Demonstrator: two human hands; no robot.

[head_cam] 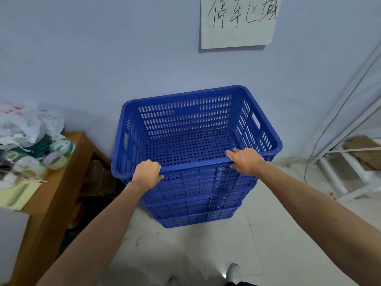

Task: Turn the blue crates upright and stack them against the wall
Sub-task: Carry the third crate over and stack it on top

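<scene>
Centre of frame: the top crate point(191, 129), upright and empty, sits nested on a stack of blue crates point(195, 205) whose far side stands near or against the wall point(103, 58); contact there is hidden. The left hand point(147, 172) and right hand point(245, 161) each curl closed over the near rim. To finish the placement well, press down evenly at both grips so the crate seats level, then nudge the stack square to the wall, clear of the wooden table point(68, 172) at left.
</scene>
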